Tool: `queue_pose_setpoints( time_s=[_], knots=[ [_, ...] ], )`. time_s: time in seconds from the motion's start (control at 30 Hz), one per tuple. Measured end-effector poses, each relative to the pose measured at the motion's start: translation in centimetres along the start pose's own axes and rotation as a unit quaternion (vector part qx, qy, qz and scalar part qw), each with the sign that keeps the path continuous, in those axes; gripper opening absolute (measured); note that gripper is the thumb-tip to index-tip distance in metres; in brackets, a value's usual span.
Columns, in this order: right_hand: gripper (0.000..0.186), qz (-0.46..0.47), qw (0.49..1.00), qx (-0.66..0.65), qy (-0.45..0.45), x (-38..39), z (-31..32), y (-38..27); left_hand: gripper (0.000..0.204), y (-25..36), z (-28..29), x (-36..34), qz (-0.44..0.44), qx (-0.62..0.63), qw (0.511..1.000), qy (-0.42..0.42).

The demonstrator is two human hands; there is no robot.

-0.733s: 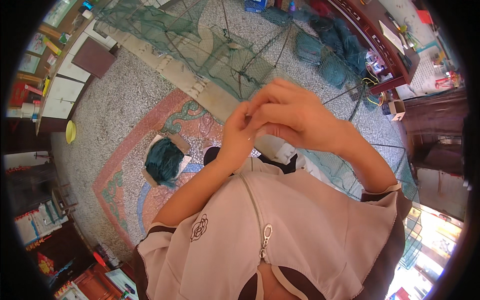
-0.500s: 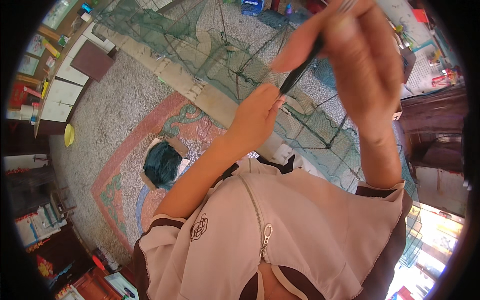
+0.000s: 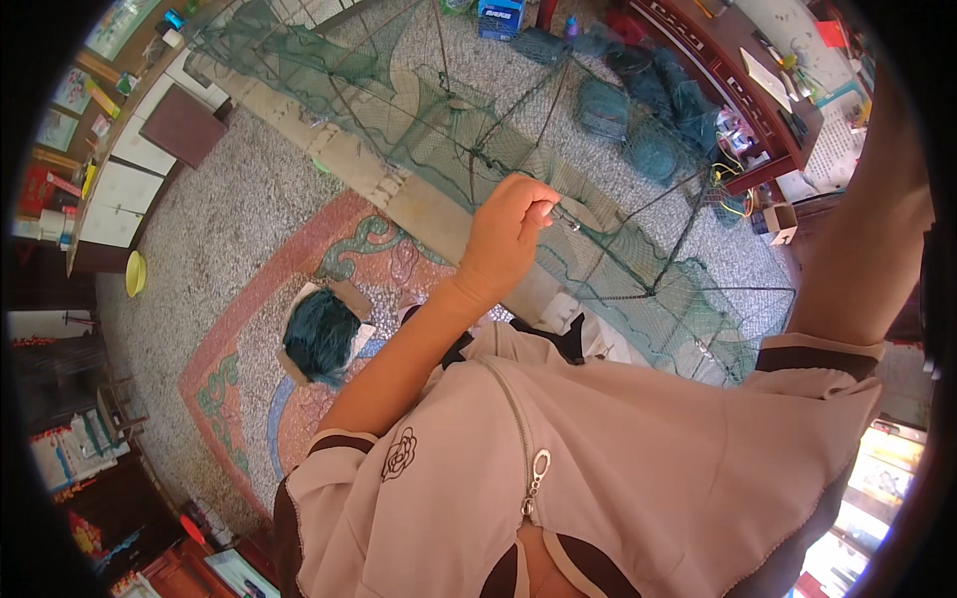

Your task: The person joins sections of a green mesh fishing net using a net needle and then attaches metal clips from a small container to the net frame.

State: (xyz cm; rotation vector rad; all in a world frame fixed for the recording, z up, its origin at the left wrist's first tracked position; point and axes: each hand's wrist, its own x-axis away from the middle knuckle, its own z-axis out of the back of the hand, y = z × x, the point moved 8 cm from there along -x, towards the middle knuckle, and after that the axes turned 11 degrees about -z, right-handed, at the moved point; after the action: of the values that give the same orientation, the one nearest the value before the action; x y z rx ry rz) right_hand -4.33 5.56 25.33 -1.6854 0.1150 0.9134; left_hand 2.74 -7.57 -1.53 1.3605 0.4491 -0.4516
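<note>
A long green mesh net trap point(image 3: 429, 120) with dark frame rods stretches diagonally across in front of me. My left hand point(image 3: 510, 234) is closed in a pinch at the near side of the net, where a dark cord runs out from its fingertips. Exactly what lies between thumb and forefinger is mostly covered. My right forearm point(image 3: 867, 219) reaches up and away at the right edge, and its hand is out of the picture. Beside my left forearm, an open cardboard box point(image 3: 351, 297) holds a bundle of dark teal strands point(image 3: 321, 334).
Bundles of folded teal netting point(image 3: 603, 108) lie beyond the net, by a dark red carved cabinet point(image 3: 743, 85). A blue box point(image 3: 500, 18) stands at the far side. A small cardboard box point(image 3: 781, 223) sits at the right. A yellow bowl point(image 3: 137, 273) is at the left.
My right hand, holding dark strands near my left fingers, has swung out past the right edge. My left hand stays pinched at nearly the same place.
</note>
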Motion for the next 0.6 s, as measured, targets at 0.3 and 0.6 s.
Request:
queue_pose_setpoints(
  time_s=[0.3,0.6],
  knots=[
    [0.01,-0.051,0.988,0.134,-0.055,-1.2,-0.9,1.5,0.01,-0.8,-0.4,0.2,0.04,0.089,0.995,0.037],
    [0.005,-0.055,0.943,0.233,-0.231,2.0,-4.7,3.3,0.012,-1.4,4.2,1.7,0.176,0.227,0.954,0.084]
  ],
)
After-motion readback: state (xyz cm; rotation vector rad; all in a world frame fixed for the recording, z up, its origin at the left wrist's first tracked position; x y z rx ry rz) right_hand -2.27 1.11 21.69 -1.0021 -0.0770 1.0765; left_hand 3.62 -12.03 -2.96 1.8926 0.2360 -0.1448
